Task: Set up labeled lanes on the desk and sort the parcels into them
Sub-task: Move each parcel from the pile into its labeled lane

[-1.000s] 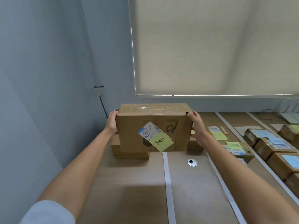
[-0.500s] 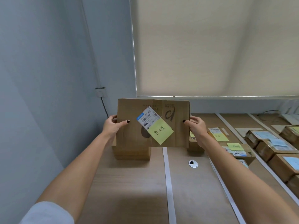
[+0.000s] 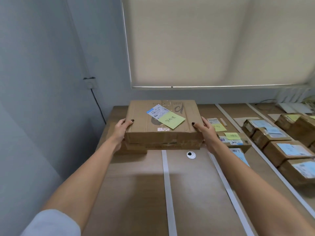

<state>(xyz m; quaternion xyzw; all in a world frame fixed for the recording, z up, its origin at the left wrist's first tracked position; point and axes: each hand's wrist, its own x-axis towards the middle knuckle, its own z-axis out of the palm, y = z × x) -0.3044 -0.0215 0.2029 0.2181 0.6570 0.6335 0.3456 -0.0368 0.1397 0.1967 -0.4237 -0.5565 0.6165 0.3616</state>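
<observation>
Both arms stretched straight out to the big box (image 3: 163, 123) at the far left end of the desk (image 3: 136, 193). Left hand (image 3: 121, 129) grips the box's left edge, thumb curled over the top face, fingers under and out of sight. Right hand (image 3: 205, 129) grips the right edge the same way, thumb on top, fingers hidden behind the side. Box lies flat, label side up, white shipping label (image 3: 156, 111) and a yellow sticky note (image 3: 171, 120) on top; handwriting on the note too small to read reliably. It sits on or just above a flatter box (image 3: 163, 146), contact unclear. Another box (image 3: 134, 149) left of that, mostly hidden by the left wrist. White tape strips (image 3: 167, 188) run toward the camera from under the big box. A round cable grommet (image 3: 191, 155) sits just in front of the box. Right of the box: more sticky-noted parcels (image 3: 233, 141), partly blocked by the right forearm, then rows of boxes with blue labels (image 3: 286, 153), cut off at the frame edge. Behind the box: window blind (image 3: 213, 41), wall socket (image 3: 90, 82) with a cable.
</observation>
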